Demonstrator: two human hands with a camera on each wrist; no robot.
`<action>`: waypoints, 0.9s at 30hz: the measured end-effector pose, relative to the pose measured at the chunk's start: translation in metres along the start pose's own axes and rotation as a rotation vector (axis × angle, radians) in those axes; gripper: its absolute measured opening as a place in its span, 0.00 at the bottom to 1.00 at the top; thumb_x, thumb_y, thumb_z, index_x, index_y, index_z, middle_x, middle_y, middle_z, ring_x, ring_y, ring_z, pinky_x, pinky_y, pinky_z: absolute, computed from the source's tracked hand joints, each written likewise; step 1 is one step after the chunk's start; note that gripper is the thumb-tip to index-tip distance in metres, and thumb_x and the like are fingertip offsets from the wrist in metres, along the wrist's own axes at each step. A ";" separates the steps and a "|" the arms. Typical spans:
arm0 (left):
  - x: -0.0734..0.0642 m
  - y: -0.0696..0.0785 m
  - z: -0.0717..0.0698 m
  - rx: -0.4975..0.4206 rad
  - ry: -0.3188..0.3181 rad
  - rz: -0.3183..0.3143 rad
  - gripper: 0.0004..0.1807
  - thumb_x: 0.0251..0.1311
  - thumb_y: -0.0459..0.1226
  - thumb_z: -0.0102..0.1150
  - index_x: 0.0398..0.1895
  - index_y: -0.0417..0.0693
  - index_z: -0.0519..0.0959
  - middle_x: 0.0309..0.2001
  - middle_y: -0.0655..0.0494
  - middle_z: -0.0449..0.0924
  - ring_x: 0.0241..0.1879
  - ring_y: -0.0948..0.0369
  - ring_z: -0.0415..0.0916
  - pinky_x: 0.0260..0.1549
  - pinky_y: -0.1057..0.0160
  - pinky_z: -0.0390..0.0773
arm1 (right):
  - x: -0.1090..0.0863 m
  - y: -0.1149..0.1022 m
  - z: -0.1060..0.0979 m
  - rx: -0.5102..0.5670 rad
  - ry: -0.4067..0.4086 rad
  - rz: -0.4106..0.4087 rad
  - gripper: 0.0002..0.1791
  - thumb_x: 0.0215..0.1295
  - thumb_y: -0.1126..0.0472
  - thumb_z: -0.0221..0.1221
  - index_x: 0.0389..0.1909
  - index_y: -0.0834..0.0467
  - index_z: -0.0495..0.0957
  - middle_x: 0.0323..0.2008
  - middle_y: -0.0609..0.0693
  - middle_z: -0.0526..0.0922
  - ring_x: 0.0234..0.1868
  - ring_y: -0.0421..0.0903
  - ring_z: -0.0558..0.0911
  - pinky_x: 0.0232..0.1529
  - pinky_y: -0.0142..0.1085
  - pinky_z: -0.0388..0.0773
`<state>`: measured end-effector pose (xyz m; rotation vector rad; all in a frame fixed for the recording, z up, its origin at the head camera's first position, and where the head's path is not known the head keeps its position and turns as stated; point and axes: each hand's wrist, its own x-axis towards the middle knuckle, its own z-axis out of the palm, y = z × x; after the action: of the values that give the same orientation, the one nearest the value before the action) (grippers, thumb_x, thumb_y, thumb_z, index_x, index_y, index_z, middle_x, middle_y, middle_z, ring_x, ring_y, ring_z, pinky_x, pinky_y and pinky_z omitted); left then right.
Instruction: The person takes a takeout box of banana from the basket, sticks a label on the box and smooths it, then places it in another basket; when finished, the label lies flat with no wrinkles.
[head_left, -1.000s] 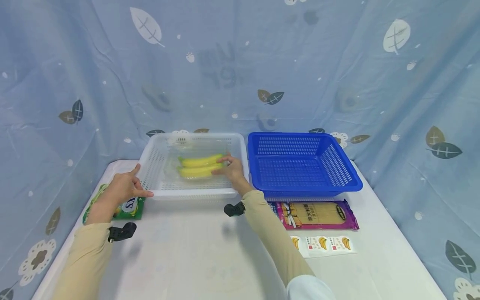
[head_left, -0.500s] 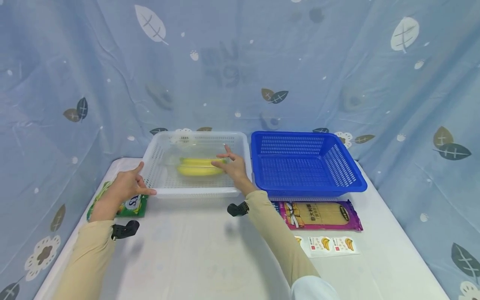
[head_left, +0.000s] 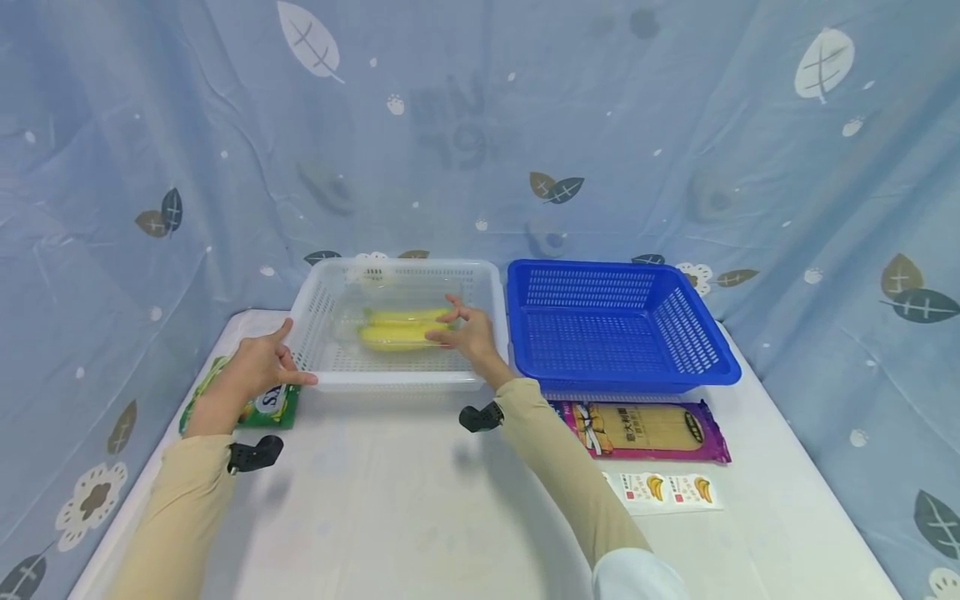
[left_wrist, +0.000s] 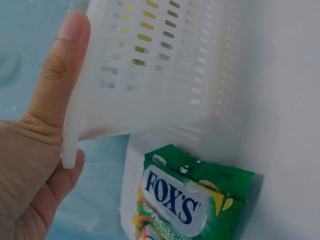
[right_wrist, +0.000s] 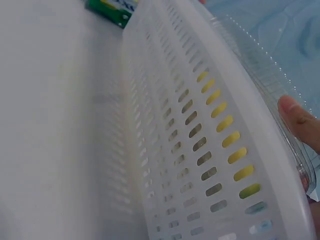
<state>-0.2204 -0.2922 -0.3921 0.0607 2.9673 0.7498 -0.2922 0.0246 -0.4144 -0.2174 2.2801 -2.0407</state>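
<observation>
My left hand [head_left: 262,362] grips the near left corner of a white plastic basket [head_left: 397,381], thumb along the rim and fingers under it. Inside the basket sits a clear plastic box [right_wrist: 262,65] with yellow bananas [head_left: 401,336] in it; its rim stands above the basket's edge in the right wrist view. My right hand [head_left: 472,337] reaches over the basket's right side and pinches the box's right end between thumb and fingers. A green FOX'S candy bag [left_wrist: 200,200] lies on the table below the left hand, partly hidden by it in the head view.
An empty blue basket [head_left: 630,387] stands close beside the white one on the right. In front of it lie a purple-edged pasta pack [head_left: 652,429] and a strip of banana stickers [head_left: 667,490], partly covered by the right sleeve. A patterned blue curtain [head_left: 480,150] hangs behind.
My right fingers spread briefly at the box, then came together on its right end. The bananas lie more level than a second ago. My left hand has stayed on the basket corner.
</observation>
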 end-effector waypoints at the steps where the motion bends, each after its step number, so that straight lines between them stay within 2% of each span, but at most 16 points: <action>1: 0.000 0.001 0.000 0.001 -0.006 -0.005 0.44 0.41 0.50 0.76 0.57 0.31 0.70 0.52 0.35 0.75 0.25 0.56 0.61 0.26 0.60 0.65 | -0.001 0.000 0.000 -0.005 -0.001 -0.004 0.14 0.48 0.72 0.71 0.33 0.73 0.77 0.68 0.47 0.67 0.56 0.54 0.78 0.34 0.35 0.83; 2: 0.001 0.001 0.000 0.001 -0.011 -0.009 0.39 0.41 0.50 0.76 0.51 0.31 0.74 0.59 0.34 0.69 0.25 0.55 0.62 0.27 0.60 0.65 | -0.002 -0.001 -0.001 -0.007 -0.001 -0.005 0.13 0.48 0.72 0.70 0.32 0.72 0.77 0.68 0.47 0.68 0.55 0.55 0.79 0.34 0.35 0.83; 6: 0.001 0.002 -0.001 -0.002 -0.017 -0.014 0.37 0.43 0.48 0.76 0.51 0.32 0.73 0.56 0.35 0.72 0.25 0.55 0.61 0.26 0.60 0.65 | -0.004 -0.002 -0.003 -0.003 -0.002 -0.002 0.11 0.49 0.72 0.70 0.27 0.68 0.75 0.68 0.46 0.68 0.54 0.54 0.79 0.34 0.36 0.83; 8: 0.001 0.002 -0.002 -0.001 -0.023 -0.021 0.45 0.44 0.47 0.75 0.62 0.33 0.67 0.43 0.40 0.78 0.24 0.55 0.61 0.25 0.60 0.64 | -0.006 -0.003 -0.005 0.003 -0.006 0.007 0.11 0.48 0.72 0.70 0.27 0.68 0.75 0.68 0.45 0.67 0.52 0.54 0.80 0.34 0.36 0.83; 9: 0.001 0.001 -0.002 -0.005 -0.018 -0.019 0.47 0.44 0.47 0.75 0.64 0.33 0.63 0.37 0.41 0.78 0.23 0.56 0.60 0.23 0.60 0.63 | -0.006 -0.003 -0.006 0.008 -0.009 0.007 0.11 0.48 0.73 0.70 0.27 0.68 0.75 0.68 0.45 0.67 0.52 0.54 0.81 0.34 0.36 0.83; 10: 0.000 0.001 -0.002 -0.004 -0.020 -0.021 0.50 0.44 0.46 0.75 0.67 0.33 0.60 0.33 0.44 0.77 0.23 0.56 0.60 0.23 0.60 0.63 | -0.007 -0.004 -0.007 0.008 -0.012 0.005 0.11 0.48 0.73 0.70 0.28 0.68 0.76 0.68 0.45 0.67 0.51 0.54 0.81 0.34 0.36 0.83; 11: 0.000 0.001 -0.002 -0.005 -0.018 -0.020 0.51 0.44 0.47 0.75 0.67 0.32 0.60 0.33 0.44 0.77 0.23 0.56 0.60 0.23 0.61 0.62 | -0.008 -0.004 -0.009 0.004 -0.014 0.001 0.11 0.48 0.73 0.70 0.28 0.68 0.76 0.68 0.45 0.67 0.50 0.54 0.82 0.34 0.37 0.83; 13: 0.000 0.001 -0.002 0.002 -0.019 -0.018 0.45 0.44 0.48 0.75 0.61 0.32 0.68 0.46 0.41 0.79 0.23 0.56 0.59 0.23 0.61 0.63 | -0.009 -0.005 -0.011 0.000 -0.022 -0.013 0.11 0.48 0.73 0.70 0.29 0.69 0.76 0.68 0.45 0.66 0.50 0.53 0.82 0.34 0.36 0.83; 14: 0.000 0.001 -0.002 0.002 -0.012 -0.014 0.38 0.43 0.48 0.76 0.53 0.33 0.74 0.53 0.37 0.75 0.22 0.56 0.58 0.22 0.61 0.63 | -0.010 -0.005 -0.012 -0.002 -0.025 -0.021 0.11 0.48 0.73 0.70 0.29 0.69 0.77 0.68 0.45 0.66 0.51 0.53 0.81 0.34 0.36 0.83; 15: -0.001 0.001 -0.002 0.001 -0.007 -0.009 0.32 0.42 0.49 0.76 0.44 0.34 0.78 0.62 0.35 0.68 0.22 0.57 0.57 0.22 0.61 0.63 | -0.011 -0.006 -0.014 -0.003 -0.030 -0.030 0.11 0.48 0.74 0.70 0.30 0.69 0.77 0.69 0.45 0.65 0.51 0.53 0.81 0.34 0.36 0.83; 17: -0.002 0.001 -0.002 0.000 -0.006 -0.009 0.26 0.41 0.50 0.76 0.31 0.37 0.79 0.71 0.34 0.52 0.22 0.57 0.56 0.21 0.61 0.63 | -0.012 -0.007 -0.015 -0.003 -0.038 -0.052 0.11 0.48 0.74 0.70 0.30 0.69 0.77 0.69 0.46 0.65 0.54 0.53 0.79 0.33 0.36 0.83; 18: -0.002 0.001 -0.002 0.000 -0.006 -0.009 0.23 0.41 0.50 0.76 0.25 0.40 0.79 0.72 0.34 0.44 0.22 0.57 0.56 0.21 0.61 0.63 | -0.013 -0.008 -0.016 0.006 -0.040 -0.060 0.10 0.48 0.74 0.69 0.30 0.69 0.77 0.69 0.46 0.65 0.56 0.53 0.77 0.33 0.36 0.83; 20: -0.003 0.001 -0.002 -0.005 -0.005 -0.009 0.23 0.40 0.51 0.76 0.24 0.41 0.79 0.73 0.35 0.43 0.22 0.57 0.56 0.20 0.61 0.62 | -0.015 -0.009 -0.018 0.029 -0.036 -0.078 0.10 0.48 0.75 0.69 0.29 0.69 0.77 0.69 0.47 0.65 0.55 0.54 0.78 0.33 0.37 0.83; 22: -0.003 0.002 -0.002 -0.001 -0.006 -0.005 0.23 0.40 0.51 0.76 0.22 0.42 0.78 0.73 0.36 0.42 0.23 0.57 0.56 0.21 0.62 0.63 | -0.017 -0.010 -0.019 0.050 -0.029 -0.090 0.11 0.48 0.75 0.69 0.30 0.71 0.77 0.69 0.47 0.65 0.59 0.54 0.75 0.33 0.38 0.83; 27: -0.003 0.001 -0.002 0.026 -0.002 0.011 0.22 0.41 0.51 0.76 0.18 0.43 0.78 0.73 0.36 0.43 0.23 0.57 0.57 0.24 0.62 0.64 | -0.023 -0.013 -0.022 0.069 -0.016 -0.085 0.13 0.48 0.74 0.69 0.33 0.73 0.77 0.70 0.46 0.63 0.61 0.57 0.73 0.34 0.37 0.83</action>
<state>-0.2173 -0.2927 -0.3900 0.0796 2.9780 0.7115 -0.2723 0.0486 -0.3994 -0.3311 2.2232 -2.1454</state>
